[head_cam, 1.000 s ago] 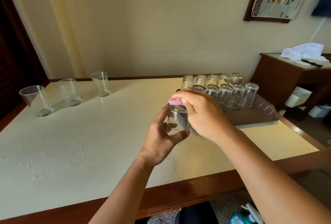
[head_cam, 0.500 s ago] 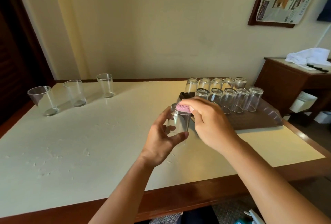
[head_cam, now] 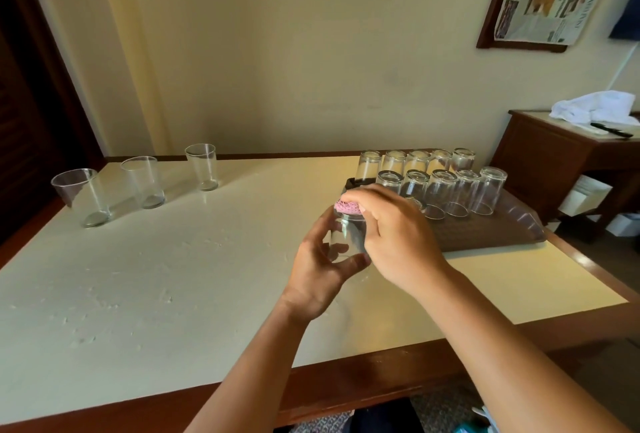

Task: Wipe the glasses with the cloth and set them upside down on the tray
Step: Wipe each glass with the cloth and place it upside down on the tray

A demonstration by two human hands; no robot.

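My left hand (head_cam: 320, 270) grips a clear glass (head_cam: 346, 237) around its lower part, just above the table in front of the tray. A pink cloth (head_cam: 348, 207) covers the glass's top, and my right hand (head_cam: 398, 235) holds the cloth there, fingers curled over the rim. Behind them a brown tray (head_cam: 502, 228) carries several glasses (head_cam: 441, 190) standing upside down in two rows. Three upright glasses (head_cam: 143, 181) wait at the table's far left.
The cream table top (head_cam: 173, 277) has a wooden edge and small water spots. A dark side table (head_cam: 554, 155) with a white cloth and a black pen stands at the right. A framed newspaper hangs on the wall.
Both hands stay on the glass and the cloth. The right hand has shifted a little over the rim. The camera has tilted slightly.
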